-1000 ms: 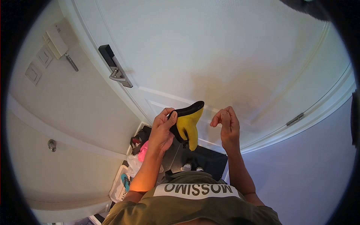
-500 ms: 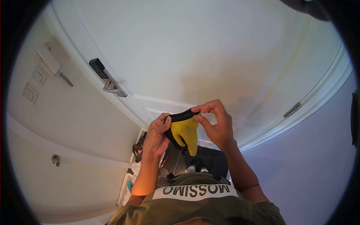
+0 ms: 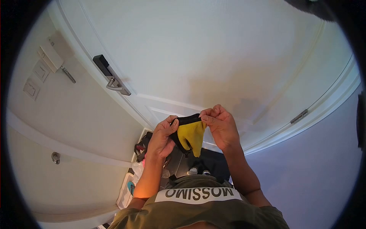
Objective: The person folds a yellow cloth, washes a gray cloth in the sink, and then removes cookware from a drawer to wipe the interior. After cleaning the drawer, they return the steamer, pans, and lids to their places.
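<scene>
A yellow-and-black fabric glove (image 3: 192, 135) hangs in front of my body, its black cuff (image 3: 189, 119) uppermost and its tapered yellow part pointing down. My left hand (image 3: 162, 139) is closed on the cuff's left end, thumb on the near side. At the right end, my right hand (image 3: 223, 128) pinches the cuff's edge between thumb and curled fingers. The cuff is stretched fairly straight between both hands. Black material shows along the glove's left side, and its back is hidden from me.
Ahead stands a white door (image 3: 236, 65) with a lever handle lock (image 3: 112, 82) and a hinge (image 3: 299, 116). Switches (image 3: 36, 80) and a doorstop-like metal knob (image 3: 56, 157) are on the left wall. Bags and footwear (image 3: 141, 149) lie low at left, beside a dark mat (image 3: 217, 164).
My right hand's fingers have curled in closer on the cuff's right end, turning its edge. The view has shifted slightly; my left hand keeps its hold.
</scene>
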### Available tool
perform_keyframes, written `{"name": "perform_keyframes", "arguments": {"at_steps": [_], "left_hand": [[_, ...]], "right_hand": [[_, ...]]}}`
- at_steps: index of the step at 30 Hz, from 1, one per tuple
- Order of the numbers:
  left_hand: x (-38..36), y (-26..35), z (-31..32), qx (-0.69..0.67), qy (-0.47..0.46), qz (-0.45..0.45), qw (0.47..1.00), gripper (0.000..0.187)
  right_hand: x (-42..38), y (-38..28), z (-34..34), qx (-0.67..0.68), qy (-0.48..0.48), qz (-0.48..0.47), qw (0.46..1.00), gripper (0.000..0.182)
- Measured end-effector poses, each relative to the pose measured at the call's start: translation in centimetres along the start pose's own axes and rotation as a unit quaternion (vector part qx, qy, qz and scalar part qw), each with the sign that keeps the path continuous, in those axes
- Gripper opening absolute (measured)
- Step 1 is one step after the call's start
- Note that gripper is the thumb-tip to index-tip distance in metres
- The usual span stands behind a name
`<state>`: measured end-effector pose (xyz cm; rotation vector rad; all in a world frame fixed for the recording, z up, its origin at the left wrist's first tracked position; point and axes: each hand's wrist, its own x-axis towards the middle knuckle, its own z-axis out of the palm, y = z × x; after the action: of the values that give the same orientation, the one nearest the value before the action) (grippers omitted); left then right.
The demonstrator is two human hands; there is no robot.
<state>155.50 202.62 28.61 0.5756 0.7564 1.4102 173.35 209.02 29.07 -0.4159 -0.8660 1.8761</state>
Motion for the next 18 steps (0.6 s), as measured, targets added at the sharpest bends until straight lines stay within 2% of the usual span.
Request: {"name": "perform_keyframes", "arguments": {"at_steps": [1, 3, 7, 10, 12, 16, 18], "left_hand": [[0.0, 0.0, 0.1, -0.001, 0.001, 0.0, 1.0, 0.016], [-0.1, 0.0, 0.4, -0.007, 0.002, 0.002, 1.0, 0.017], [0.0, -0.5, -0.1, -0.008, 0.006, -0.001, 1.0, 0.018], [-0.4, -0.4, -0.4, 0.006, 0.022, 0.013, 1.0, 0.02], [-0.6, -0.6, -1.3, 0.0, 0.029, 0.03, 0.999, 0.016], [-1.1, -0.9, -2.6, 0.004, 0.062, 0.042, 0.997, 0.015], [-1.4, -1.1, -2.4, 0.01, 0.083, 0.036, 0.996, 0.016]], "right_hand": [[0.1, 0.2, -0.2, 0.0, 0.0, 0.001, 1.0, 0.027], [0.2, 0.5, -0.7, 0.091, 0.04, 0.078, 0.992, 0.023], [0.2, 1.0, -1.7, 0.151, 0.04, 0.106, 0.982, 0.021], [0.0, 0.6, -3.1, 0.185, 0.045, 0.067, 0.979, 0.018], [-0.6, -0.4, -4.0, 0.123, 0.066, -0.062, 0.988, 0.019], [-2.5, -1.5, -8.1, 0.051, 0.101, -0.118, 0.987, 0.017], [-3.7, -2.2, -9.5, -0.006, 0.154, -0.134, 0.979, 0.017]]}}
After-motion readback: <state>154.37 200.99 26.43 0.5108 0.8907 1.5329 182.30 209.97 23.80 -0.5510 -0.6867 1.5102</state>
